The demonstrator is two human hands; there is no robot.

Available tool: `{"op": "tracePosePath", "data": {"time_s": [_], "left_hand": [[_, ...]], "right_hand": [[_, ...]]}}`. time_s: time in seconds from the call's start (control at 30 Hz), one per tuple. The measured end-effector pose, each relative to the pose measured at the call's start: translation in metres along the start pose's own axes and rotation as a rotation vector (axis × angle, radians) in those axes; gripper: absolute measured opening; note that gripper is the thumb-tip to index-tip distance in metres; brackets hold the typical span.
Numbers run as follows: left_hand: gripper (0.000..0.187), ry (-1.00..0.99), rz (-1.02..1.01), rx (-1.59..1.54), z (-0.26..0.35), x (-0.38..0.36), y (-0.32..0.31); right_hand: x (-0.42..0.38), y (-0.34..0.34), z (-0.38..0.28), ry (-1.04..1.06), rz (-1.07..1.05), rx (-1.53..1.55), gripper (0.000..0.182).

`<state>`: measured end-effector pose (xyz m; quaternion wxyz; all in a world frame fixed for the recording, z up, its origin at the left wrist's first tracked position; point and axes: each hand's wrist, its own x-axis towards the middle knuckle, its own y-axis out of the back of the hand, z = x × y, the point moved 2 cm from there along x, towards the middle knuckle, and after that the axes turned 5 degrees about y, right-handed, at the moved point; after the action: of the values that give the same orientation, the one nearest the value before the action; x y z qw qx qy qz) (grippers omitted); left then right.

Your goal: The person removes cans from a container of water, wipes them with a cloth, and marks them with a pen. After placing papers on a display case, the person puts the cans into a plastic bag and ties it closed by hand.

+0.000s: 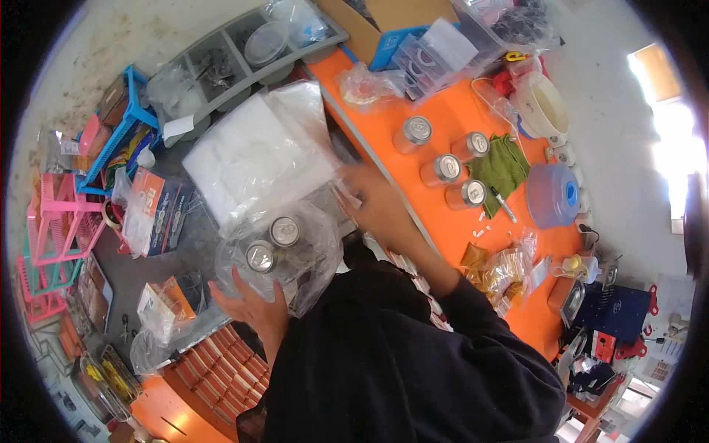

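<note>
Left hand (pixel 247 303) cups clear plastic bag (pixel 295 258) from below, fingers closed on film; two cans (pixel 273 244) upright inside. Right hand (pixel 373 203), blurred, grip unclear, at bag's far edge. Four loose cans (pixel 443 166) on orange table (pixel 384 118), right of it, nearer right hand.

Seen from above, a person in dark long sleeves reaches forward with both arms. The left hand (pixel 247 303) is raised, palm forward, fingers spread and curved in a cupping grip. The right hand (pixel 373 203) stretches farther out, blurred, fingers extended and loosely parted; whether its grip holds anything cannot be told. The right forearm runs diagonally back toward the body.
</note>
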<state>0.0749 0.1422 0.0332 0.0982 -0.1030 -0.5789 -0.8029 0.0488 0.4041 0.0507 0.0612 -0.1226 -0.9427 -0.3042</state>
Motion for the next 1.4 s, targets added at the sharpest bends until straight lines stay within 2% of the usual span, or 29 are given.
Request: {"op": "tracePosePath", "data": {"time_s": [0.03, 0.07, 0.13, 0.17, 0.23, 0.27, 0.33, 0.37, 0.43, 0.47, 0.53, 0.67, 0.73, 0.77, 0.83, 0.87, 0.9, 0.93, 0.97, 1.03, 1.1, 1.17, 1.2, 1.27, 1.3, 1.33, 1.4], "left_hand": [[0.074, -0.052, 0.159, 0.159, 0.009, -0.001, 0.008], [0.074, -0.053, 0.158, 0.155, 0.005, -0.003, 0.004], [0.061, -0.235, -0.063, -0.270, -0.002, -0.012, -0.009], [0.061, -0.231, -0.063, -0.271, 0.005, -0.009, -0.011], [0.064, -0.176, -0.720, -0.448, 0.028, 0.000, -0.026], [0.064, -0.173, -0.716, -0.448, 0.033, -0.002, -0.031], [0.068, -0.240, -0.682, -0.163, 0.039, -0.009, -0.042], [0.068, -0.235, -0.678, -0.163, 0.040, -0.008, -0.045], [0.071, -0.342, -0.728, -0.317, 0.042, -0.007, -0.049], [0.071, -0.344, -0.728, -0.319, 0.043, -0.007, -0.052], [0.073, -0.308, -0.780, -0.403, 0.043, -0.010, -0.058], [0.074, -0.330, -0.787, -0.426, 0.044, -0.008, -0.062], [0.078, -0.224, -0.936, -0.398, 0.049, -0.005, -0.055], [0.078, -0.221, -0.934, -0.396, 0.051, -0.005, -0.056], [0.084, -0.312, -0.948, -0.650, 0.052, -0.006, -0.060], [0.084, -0.273, -0.925, -0.634, 0.052, -0.007, -0.062], [0.085, -0.410, -0.826, -0.654, 0.056, -0.007, -0.063], [0.087, -0.548, -0.726, -0.661, 0.059, -0.007, -0.061], [0.087, -0.506, -0.708, -0.637, 0.061, -0.003, -0.056], [0.082, -0.497, -0.904, -0.708, 0.069, 0.001, -0.045], [0.078, -0.533, -0.880, -0.656, 0.059, -0.010, -0.056], [0.075, -0.588, -0.867, -0.616, 0.058, -0.012, -0.054], [0.074, -0.512, -1.129, -0.575, 0.062, -0.008, -0.049], [0.073, -0.432, -1.387, -0.529, 0.059, -0.012, -0.052], [0.073, -0.488, -1.253, -0.596, 0.051, -0.019, -0.059], [0.074, -0.543, -1.123, -0.664, 0.045, -0.023, -0.064], [0.075, -0.608, -1.089, -0.625, 0.035, -0.030, -0.075]], "right_hand": [[0.007, 0.034, 0.008, -0.093, 0.149, -0.109, 0.039], [0.011, 0.058, 0.052, 0.008, 0.317, -0.351, 0.044], [0.026, 0.093, 0.091, -0.180, 0.357, -0.483, 0.053], [0.032, 0.092, 0.110, -0.179, 0.354, -0.484, 0.053], [0.044, 0.084, 0.142, -0.080, 0.206, -0.558, 0.060], [0.054, 0.088, 0.146, -0.074, 0.206, -0.557, 0.060], [0.069, 0.095, 0.156, -0.267, 0.089, -0.585, 0.058], [0.077, 0.106, 0.158, -0.261, 0.087, -0.584, 0.058], [0.078, 0.124, 0.165, -0.694, -0.095, 0.299, 0.055], [0.081, 0.130, 0.161, -0.695, -0.092, 0.297, 0.055], [0.080, 0.138, 0.151, -0.839, -0.215, 0.397, 0.051], [0.084, 0.145, 0.139, -0.897, -0.240, 0.361, 0.050], [0.086, 0.142, 0.134, -0.787, -0.253, 0.304, 0.056], [0.083, 0.142, 0.136, -0.786, -0.256, 0.306, 0.056], [0.084, 0.133, 0.126, -0.564, -0.253, 0.256, 0.052], [0.082, 0.127, 0.113, -0.515, -0.254, 0.199, 0.048], [0.076, 0.119, 0.084, -0.463, -0.260, 0.148, 0.047], [0.070, 0.103, 0.067, -0.322, -0.302, 0.201, 0.046], [0.062, 0.090, 0.051, -0.184, -0.336, 0.256, 0.048], [0.045, 0.049, -0.006, 0.048, -0.411, 0.408, 0.052], [0.029, 0.006, -0.030, 0.203, -0.521, 0.246, 0.057], [0.019, -0.030, -0.035, 0.248, -0.665, 0.261, 0.056], [0.016, -0.038, -0.037, 0.247, -0.665, 0.261, 0.056], [0.009, -0.050, -0.034, 0.141, -0.830, -0.172, 0.057], [0.005, -0.057, -0.031, 0.136, -0.823, -0.177, 0.057], [-0.001, -0.065, -0.025, 0.132, -0.725, -0.295, 0.058], [-0.017, -0.075, -0.013, 0.178, -0.499, -0.452, 0.064]]}}
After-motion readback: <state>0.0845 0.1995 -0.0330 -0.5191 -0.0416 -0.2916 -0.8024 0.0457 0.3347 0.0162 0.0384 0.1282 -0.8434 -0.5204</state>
